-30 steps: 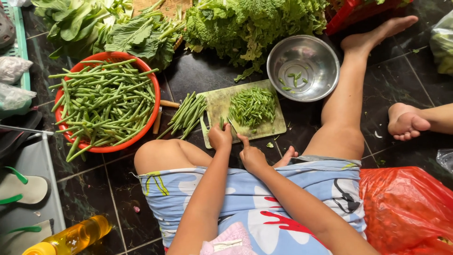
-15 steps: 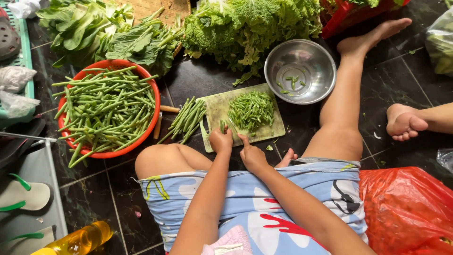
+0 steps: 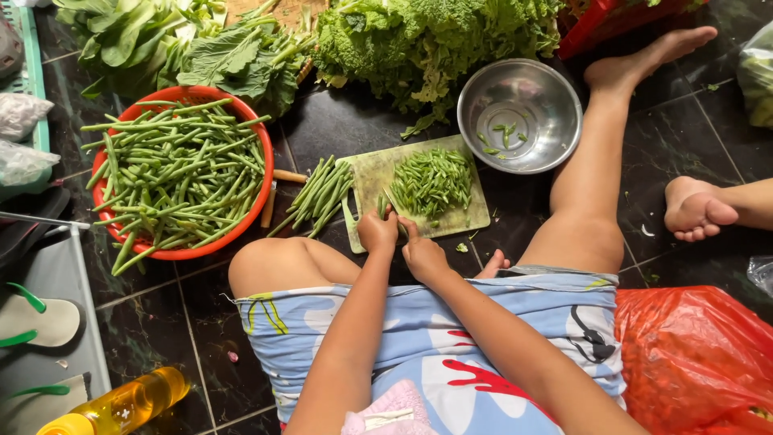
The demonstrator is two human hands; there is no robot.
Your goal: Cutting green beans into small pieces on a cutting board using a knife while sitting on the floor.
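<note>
Below, dark tiled floor (image 3: 338,133), green cutting board (image 3: 467,216) under both hands' fingers, grip unclear.

Hands at the board, greens all around

The left hand (image 3: 377,232) and right hand (image 3: 423,256) rest side by side on the near edge of the board (image 3: 475,216). Just beyond the hands a heap of cut beans (image 3: 432,181) lies on the board. Left of the left hand, a bundle of whole beans (image 3: 318,195) lies half on the board's edge; further left sits the basin (image 3: 262,189), full of beans. Beyond and right of the right hand stands the bowl (image 3: 555,109), a few bits in it. Behind everything lie leafy greens (image 3: 419,40). Far to the right of the hands lies a bag (image 3: 692,354), and to their near left, a bottle (image 3: 121,407).
</note>
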